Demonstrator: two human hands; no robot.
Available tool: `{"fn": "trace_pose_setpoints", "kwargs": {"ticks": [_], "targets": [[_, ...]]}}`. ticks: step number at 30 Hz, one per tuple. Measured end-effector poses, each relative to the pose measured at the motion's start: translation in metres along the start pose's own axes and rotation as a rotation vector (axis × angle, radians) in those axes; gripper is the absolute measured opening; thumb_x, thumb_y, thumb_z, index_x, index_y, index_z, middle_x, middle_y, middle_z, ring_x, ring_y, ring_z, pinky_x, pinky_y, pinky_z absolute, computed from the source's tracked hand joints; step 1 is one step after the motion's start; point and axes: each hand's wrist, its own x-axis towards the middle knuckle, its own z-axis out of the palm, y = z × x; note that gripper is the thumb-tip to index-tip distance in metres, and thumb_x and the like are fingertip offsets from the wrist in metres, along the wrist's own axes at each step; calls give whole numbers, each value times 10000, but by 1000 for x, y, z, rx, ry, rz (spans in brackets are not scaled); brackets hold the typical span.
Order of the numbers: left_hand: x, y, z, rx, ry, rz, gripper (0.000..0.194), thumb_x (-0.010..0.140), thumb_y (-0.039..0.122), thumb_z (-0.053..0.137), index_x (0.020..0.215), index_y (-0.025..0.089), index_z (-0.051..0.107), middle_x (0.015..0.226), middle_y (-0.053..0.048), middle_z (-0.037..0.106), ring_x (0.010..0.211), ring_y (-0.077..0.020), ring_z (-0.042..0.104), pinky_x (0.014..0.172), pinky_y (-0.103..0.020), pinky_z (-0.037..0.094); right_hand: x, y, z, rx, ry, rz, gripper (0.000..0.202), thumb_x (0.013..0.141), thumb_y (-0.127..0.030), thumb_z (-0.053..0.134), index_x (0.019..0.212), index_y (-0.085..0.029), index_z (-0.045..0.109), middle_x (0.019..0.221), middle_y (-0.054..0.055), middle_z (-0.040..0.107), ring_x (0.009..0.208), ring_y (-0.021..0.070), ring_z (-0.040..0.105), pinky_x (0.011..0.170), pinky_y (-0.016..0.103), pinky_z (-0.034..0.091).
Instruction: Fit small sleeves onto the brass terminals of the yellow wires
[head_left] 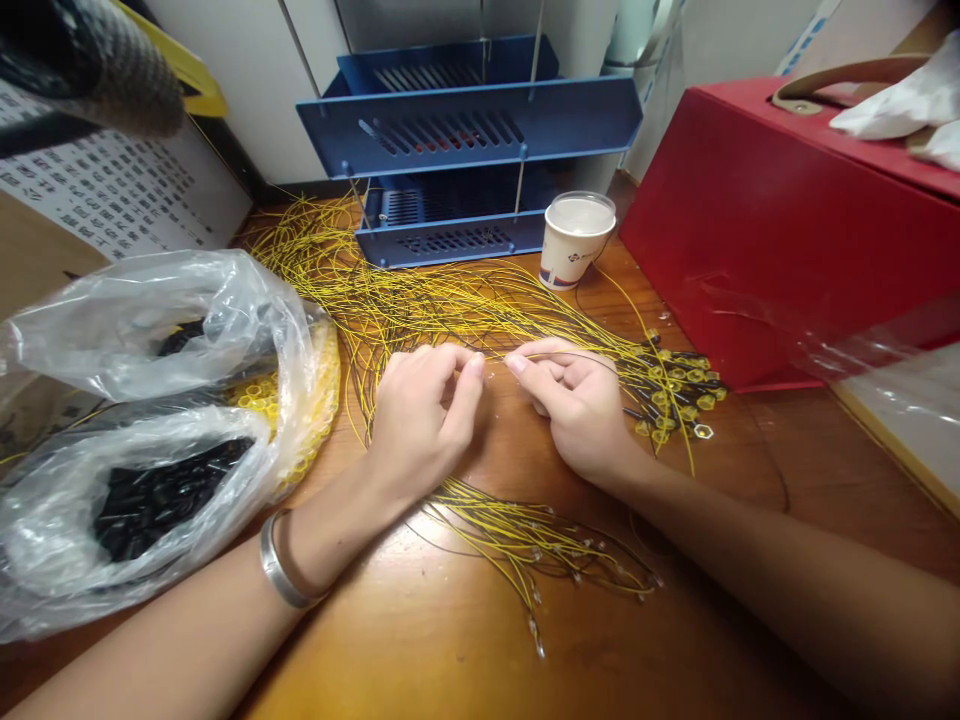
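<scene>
Above the wooden table, my left hand (424, 415) and my right hand (577, 405) face each other, each with thumb and forefinger pinched. A thin yellow wire (493, 358) runs between the two pinches. Behind them lies a large tangle of yellow and black wires (450, 300). At its right end are several black sleeves with yellow hexagonal pieces (679, 385). Nearer to me, below my hands, a smaller bundle of wires (502, 515) fans out rightward, with small clear and metallic tips.
Plastic bags hold black tube-like pieces (165, 490) and yellow hexagonal pieces (300, 430) at the left. A blue tray rack (480, 120) stands at the back beside a paper cup (574, 240). The red box (780, 230) borders the right side.
</scene>
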Motion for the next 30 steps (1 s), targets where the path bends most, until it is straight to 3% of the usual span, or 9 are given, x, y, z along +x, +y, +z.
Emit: {"fn": "trace_pose_setpoints", "kwargs": {"ticks": [3, 7, 10, 18, 30], "targets": [[0, -1, 0, 13, 9, -1, 268, 995, 306, 495, 799, 186, 633, 725, 9, 670, 664, -140, 566, 698, -322, 385, 0, 0, 0, -3, 2, -3, 173, 787, -304, 688, 778, -140, 632, 487, -89, 350, 439, 47, 244, 429, 225, 155], [0, -2, 0, -5, 8, 26, 80, 926, 208, 583, 969, 195, 649, 880, -7, 716, 765, -155, 619, 724, -312, 420, 0, 0, 0, -2, -3, -3, 174, 800, -305, 685, 791, -141, 627, 482, -91, 346, 439, 49, 243, 432, 225, 151], [0, -1, 0, -31, -4, 79, 141, 905, 179, 615, 1040, 197, 650, 947, -9, 720, 814, -157, 629, 741, -308, 432, 0, 1, -1, -3, -7, -14, 166, 798, -296, 684, 793, -141, 626, 477, -94, 340, 435, 51, 244, 430, 227, 149], [1, -2, 0, -36, 35, 124, 78, 948, 247, 609, 911, 198, 657, 842, 10, 709, 755, -142, 593, 738, -312, 408, 0, 1, -1, -14, -6, -19, 169, 801, -298, 681, 786, -141, 623, 481, -94, 337, 440, 51, 240, 431, 228, 148], [1, 0, 0, -21, -52, 74, 167, 965, 233, 524, 836, 176, 612, 716, 27, 637, 648, -122, 536, 681, -308, 344, -1, 0, -1, -11, -20, -21, 163, 783, -291, 687, 773, -142, 622, 474, -97, 339, 433, 49, 240, 434, 232, 153]]}}
